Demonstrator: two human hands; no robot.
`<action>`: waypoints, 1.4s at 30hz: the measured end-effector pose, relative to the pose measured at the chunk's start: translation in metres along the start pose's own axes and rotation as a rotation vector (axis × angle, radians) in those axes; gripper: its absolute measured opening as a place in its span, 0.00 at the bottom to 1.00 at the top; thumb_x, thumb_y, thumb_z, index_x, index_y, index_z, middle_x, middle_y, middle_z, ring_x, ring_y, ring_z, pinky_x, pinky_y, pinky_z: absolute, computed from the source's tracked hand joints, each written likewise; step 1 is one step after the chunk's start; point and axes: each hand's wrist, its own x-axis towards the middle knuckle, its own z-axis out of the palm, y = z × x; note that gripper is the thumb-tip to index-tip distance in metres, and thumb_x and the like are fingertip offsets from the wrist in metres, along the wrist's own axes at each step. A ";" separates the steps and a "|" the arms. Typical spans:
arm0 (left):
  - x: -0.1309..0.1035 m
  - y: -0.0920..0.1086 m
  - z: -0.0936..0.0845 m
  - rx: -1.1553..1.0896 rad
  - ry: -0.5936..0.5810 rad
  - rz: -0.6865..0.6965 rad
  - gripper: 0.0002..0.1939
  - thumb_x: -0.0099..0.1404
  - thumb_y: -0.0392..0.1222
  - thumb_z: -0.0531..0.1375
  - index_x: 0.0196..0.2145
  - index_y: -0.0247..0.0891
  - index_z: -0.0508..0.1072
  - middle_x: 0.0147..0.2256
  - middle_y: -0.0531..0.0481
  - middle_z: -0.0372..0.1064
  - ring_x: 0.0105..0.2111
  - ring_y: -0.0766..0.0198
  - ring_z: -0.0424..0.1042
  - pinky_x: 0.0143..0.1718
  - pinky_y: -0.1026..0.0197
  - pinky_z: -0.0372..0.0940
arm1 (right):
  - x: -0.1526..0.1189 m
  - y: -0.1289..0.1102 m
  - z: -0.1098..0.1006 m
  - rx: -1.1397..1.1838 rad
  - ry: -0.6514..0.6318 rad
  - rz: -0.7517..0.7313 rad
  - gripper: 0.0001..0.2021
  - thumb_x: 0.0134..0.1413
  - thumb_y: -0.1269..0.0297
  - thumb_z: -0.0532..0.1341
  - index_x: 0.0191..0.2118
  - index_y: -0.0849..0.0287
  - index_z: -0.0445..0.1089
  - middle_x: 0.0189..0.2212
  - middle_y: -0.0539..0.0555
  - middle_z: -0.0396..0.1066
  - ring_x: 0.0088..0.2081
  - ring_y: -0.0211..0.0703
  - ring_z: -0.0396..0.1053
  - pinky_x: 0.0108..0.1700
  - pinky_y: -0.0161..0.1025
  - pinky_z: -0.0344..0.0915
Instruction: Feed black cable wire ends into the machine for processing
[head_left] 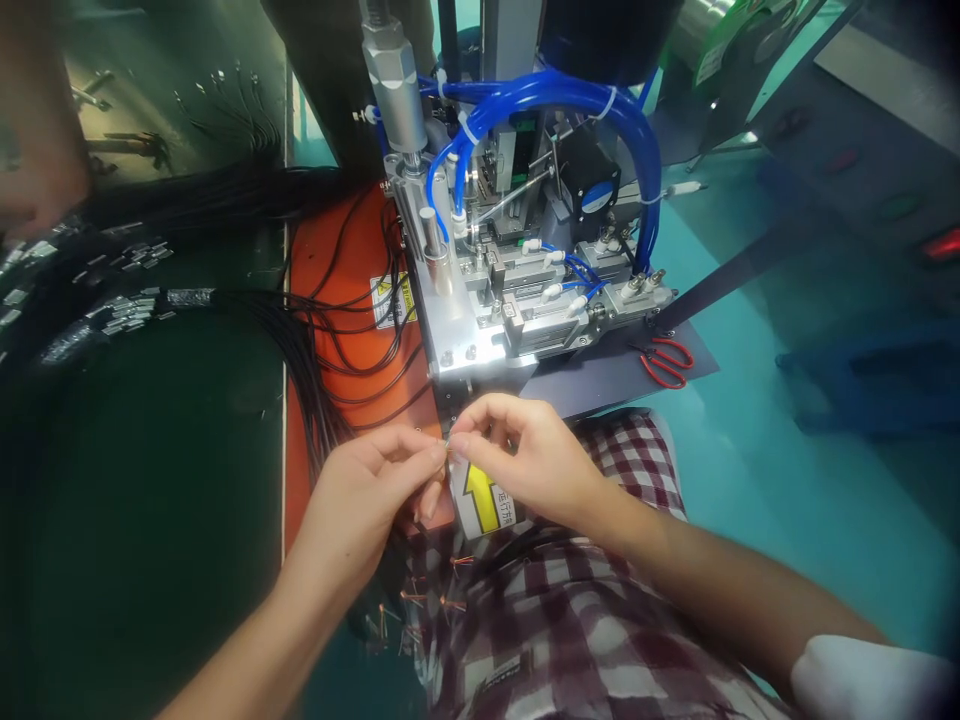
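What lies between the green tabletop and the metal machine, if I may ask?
An orange surface bearing black cables and a warning label; the head view shows it.

Head view: I am watching through one camera worn on the person's head, facing forward and down. It is looking from near above the checked cloth (555,590), framing the left hand (367,482) and right hand (551,465) centrally, with the machine (517,322) standing beyond.

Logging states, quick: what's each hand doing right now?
Left hand: closed, pinching what looks like a wire end.
Right hand: closed, fingertips at the same piece.
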 end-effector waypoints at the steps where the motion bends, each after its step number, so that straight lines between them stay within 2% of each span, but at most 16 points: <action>1: 0.000 0.000 0.000 0.001 -0.003 0.005 0.15 0.54 0.51 0.68 0.22 0.37 0.72 0.14 0.55 0.64 0.17 0.70 0.62 0.21 0.67 0.58 | 0.001 0.001 0.001 0.058 -0.017 0.019 0.05 0.55 0.64 0.63 0.33 0.60 0.73 0.28 0.49 0.74 0.24 0.32 0.63 0.27 0.32 0.59; 5: 0.000 0.001 -0.001 -0.010 -0.035 0.014 0.15 0.54 0.51 0.68 0.23 0.37 0.72 0.15 0.55 0.64 0.17 0.69 0.63 0.21 0.67 0.58 | 0.003 0.001 0.001 0.232 -0.075 0.085 0.06 0.55 0.64 0.63 0.31 0.62 0.72 0.27 0.50 0.72 0.24 0.33 0.63 0.27 0.32 0.59; 11: -0.001 0.002 -0.003 -0.029 -0.077 0.020 0.15 0.54 0.51 0.69 0.23 0.37 0.73 0.14 0.54 0.64 0.19 0.63 0.69 0.23 0.64 0.61 | 0.004 -0.004 -0.003 0.284 -0.093 0.099 0.07 0.55 0.63 0.64 0.30 0.62 0.71 0.25 0.49 0.69 0.25 0.33 0.63 0.29 0.33 0.60; 15: -0.002 0.003 -0.004 -0.046 -0.098 0.026 0.14 0.54 0.50 0.69 0.24 0.37 0.73 0.14 0.54 0.64 0.18 0.65 0.69 0.22 0.65 0.60 | 0.003 -0.005 -0.005 0.301 -0.128 0.128 0.08 0.53 0.63 0.65 0.30 0.62 0.71 0.25 0.49 0.70 0.25 0.33 0.63 0.27 0.32 0.58; 20: -0.001 0.004 -0.006 -0.067 -0.102 0.042 0.13 0.53 0.48 0.70 0.24 0.37 0.74 0.16 0.55 0.65 0.16 0.71 0.64 0.20 0.68 0.58 | 0.003 -0.007 -0.008 0.336 -0.130 0.123 0.09 0.52 0.61 0.66 0.30 0.62 0.70 0.26 0.49 0.70 0.27 0.33 0.65 0.30 0.33 0.61; 24: -0.001 0.004 -0.007 -0.058 -0.118 0.037 0.13 0.54 0.48 0.70 0.24 0.36 0.74 0.16 0.55 0.65 0.17 0.71 0.64 0.21 0.69 0.59 | 0.004 -0.007 -0.008 0.313 -0.149 0.150 0.12 0.49 0.58 0.69 0.31 0.62 0.71 0.26 0.49 0.70 0.25 0.33 0.63 0.28 0.33 0.58; 29: -0.001 0.005 -0.006 -0.058 -0.117 0.035 0.13 0.53 0.48 0.70 0.24 0.36 0.75 0.16 0.55 0.65 0.16 0.72 0.62 0.21 0.69 0.59 | 0.003 -0.009 -0.010 0.397 -0.160 0.182 0.15 0.47 0.56 0.71 0.29 0.62 0.70 0.26 0.49 0.70 0.26 0.33 0.63 0.29 0.33 0.59; 33: -0.001 0.006 -0.006 -0.046 -0.125 0.034 0.14 0.53 0.48 0.70 0.23 0.36 0.74 0.15 0.55 0.64 0.17 0.72 0.63 0.21 0.69 0.59 | 0.003 -0.009 -0.011 0.378 -0.183 0.205 0.15 0.45 0.57 0.72 0.31 0.62 0.71 0.25 0.48 0.69 0.25 0.32 0.62 0.28 0.32 0.56; 37: -0.001 0.005 -0.006 -0.055 -0.123 0.043 0.14 0.52 0.49 0.71 0.24 0.36 0.75 0.16 0.55 0.65 0.16 0.73 0.62 0.20 0.69 0.59 | 0.005 -0.011 -0.012 0.447 -0.201 0.216 0.16 0.43 0.57 0.73 0.28 0.63 0.70 0.25 0.48 0.71 0.28 0.33 0.65 0.30 0.32 0.59; 42: 0.000 0.004 -0.007 -0.055 -0.141 0.053 0.14 0.52 0.48 0.71 0.24 0.36 0.75 0.16 0.55 0.65 0.16 0.73 0.62 0.20 0.70 0.59 | 0.005 -0.013 -0.013 0.456 -0.203 0.241 0.15 0.39 0.60 0.75 0.28 0.63 0.71 0.21 0.45 0.67 0.24 0.30 0.60 0.27 0.31 0.55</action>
